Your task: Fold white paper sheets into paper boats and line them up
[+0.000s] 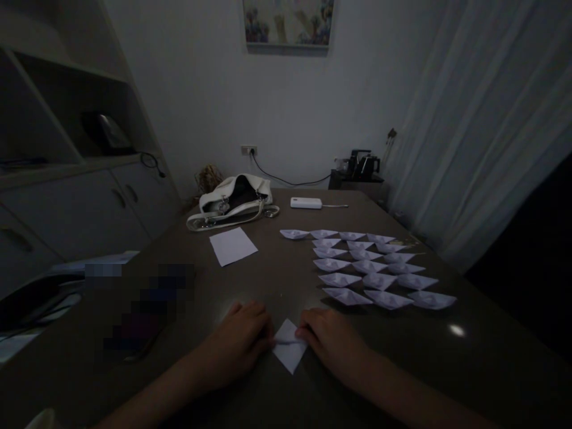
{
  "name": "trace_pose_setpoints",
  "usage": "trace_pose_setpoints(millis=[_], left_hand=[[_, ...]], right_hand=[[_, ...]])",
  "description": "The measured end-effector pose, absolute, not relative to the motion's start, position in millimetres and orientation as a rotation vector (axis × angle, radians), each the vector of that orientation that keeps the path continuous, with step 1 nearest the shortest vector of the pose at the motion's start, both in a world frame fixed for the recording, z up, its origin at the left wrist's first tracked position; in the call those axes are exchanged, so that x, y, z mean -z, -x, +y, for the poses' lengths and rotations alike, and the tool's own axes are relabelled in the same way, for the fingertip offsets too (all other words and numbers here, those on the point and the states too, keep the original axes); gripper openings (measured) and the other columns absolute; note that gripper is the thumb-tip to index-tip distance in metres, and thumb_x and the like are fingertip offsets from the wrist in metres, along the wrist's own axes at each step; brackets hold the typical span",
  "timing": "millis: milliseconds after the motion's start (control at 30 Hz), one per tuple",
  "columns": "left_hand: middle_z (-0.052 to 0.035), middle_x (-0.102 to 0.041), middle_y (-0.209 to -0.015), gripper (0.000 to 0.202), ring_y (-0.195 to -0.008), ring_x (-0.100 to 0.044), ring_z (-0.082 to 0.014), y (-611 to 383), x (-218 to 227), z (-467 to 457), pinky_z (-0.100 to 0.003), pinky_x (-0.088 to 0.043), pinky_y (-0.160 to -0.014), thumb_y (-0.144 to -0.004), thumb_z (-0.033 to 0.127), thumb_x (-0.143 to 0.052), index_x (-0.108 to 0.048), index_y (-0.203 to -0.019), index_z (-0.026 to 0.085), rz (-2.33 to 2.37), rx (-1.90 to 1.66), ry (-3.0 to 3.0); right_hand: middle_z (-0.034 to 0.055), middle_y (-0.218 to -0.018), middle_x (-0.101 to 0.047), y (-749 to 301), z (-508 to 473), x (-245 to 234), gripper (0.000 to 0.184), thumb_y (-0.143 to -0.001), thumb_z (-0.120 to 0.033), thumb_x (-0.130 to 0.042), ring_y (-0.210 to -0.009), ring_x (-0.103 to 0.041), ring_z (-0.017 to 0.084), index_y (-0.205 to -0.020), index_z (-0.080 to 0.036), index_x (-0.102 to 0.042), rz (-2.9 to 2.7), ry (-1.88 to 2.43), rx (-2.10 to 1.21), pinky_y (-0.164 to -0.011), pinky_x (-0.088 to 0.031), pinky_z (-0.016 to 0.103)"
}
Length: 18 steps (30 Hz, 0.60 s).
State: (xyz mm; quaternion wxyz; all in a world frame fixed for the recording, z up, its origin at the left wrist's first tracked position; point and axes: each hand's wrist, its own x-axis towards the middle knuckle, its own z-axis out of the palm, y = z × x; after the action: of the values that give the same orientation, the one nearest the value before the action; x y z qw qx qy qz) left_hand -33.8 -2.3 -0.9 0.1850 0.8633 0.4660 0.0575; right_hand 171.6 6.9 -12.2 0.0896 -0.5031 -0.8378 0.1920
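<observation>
A small folded piece of white paper (pixel 291 356), diamond-shaped with a crease or slit across its middle, lies on the table between my hands. My left hand (pixel 248 336) pinches its left corner, thumb and fingers together. At the opposite corner, my right hand (pixel 328 339) is closed on the paper in the same way. Ahead and to the right stand several folded paper boats (pixel 344 296) in rows. A stack or sheet of square white paper (pixel 233 245) lies farther off to the left.
An open white handbag (pixel 236 196) rests at the table's far left, and a white power bank (pixel 306 203) with a short cable lies at the far middle. A blurred-out dark object (pixel 149 310) is on the left. A kettle (pixel 367 167) stands beyond the far right end.
</observation>
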Motion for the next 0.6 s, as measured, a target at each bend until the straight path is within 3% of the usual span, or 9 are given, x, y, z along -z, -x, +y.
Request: trace_pose_setpoints(millis=[200, 433, 600], left_hand=[[-0.004, -0.061, -0.087, 0.025, -0.087, -0.056, -0.0222, 26, 8, 0, -0.038, -0.035, -0.08, -0.091, 0.037, -0.048, -0.06, -0.08, 0.018, 1.444, -0.27, -2.336], [-0.0053, -0.062, -0.087, 0.023, -0.086, -0.057, -0.0241, 19, 12, 2, -0.039, -0.035, -0.079, -0.084, 0.037, -0.059, -0.062, -0.074, 0.017, 1.609, -0.261, -2.284], [-0.0057, -0.061, -0.088, 0.022, -0.087, -0.056, -0.0248, 22, 10, 3, -0.038, -0.036, -0.077, -0.083, 0.037, -0.06, -0.061, -0.075, 0.017, 1.607, -0.244, -2.267]], right_hand=[[0.009, -0.09, -0.07, -170, 7, 11, 0.01, -0.088, -0.015, -0.056, -0.082, -0.066, 0.022, -0.088, -0.012, -0.066, -2.594, 1.487, -0.493, -0.068, -0.046, 0.03], [0.0115, -0.093, -0.07, -167, 7, 13, 0.011, -0.09, -0.013, -0.054, -0.086, -0.067, 0.023, -0.092, -0.011, -0.065, -2.596, 1.525, -0.473, -0.069, -0.046, 0.03], [0.0078, -0.088, -0.07, -165, 8, 26, 0.008, -0.084, -0.013, -0.061, -0.079, -0.067, 0.02, -0.092, -0.014, -0.06, -2.477, 1.541, -0.457, -0.061, -0.042, 0.025]])
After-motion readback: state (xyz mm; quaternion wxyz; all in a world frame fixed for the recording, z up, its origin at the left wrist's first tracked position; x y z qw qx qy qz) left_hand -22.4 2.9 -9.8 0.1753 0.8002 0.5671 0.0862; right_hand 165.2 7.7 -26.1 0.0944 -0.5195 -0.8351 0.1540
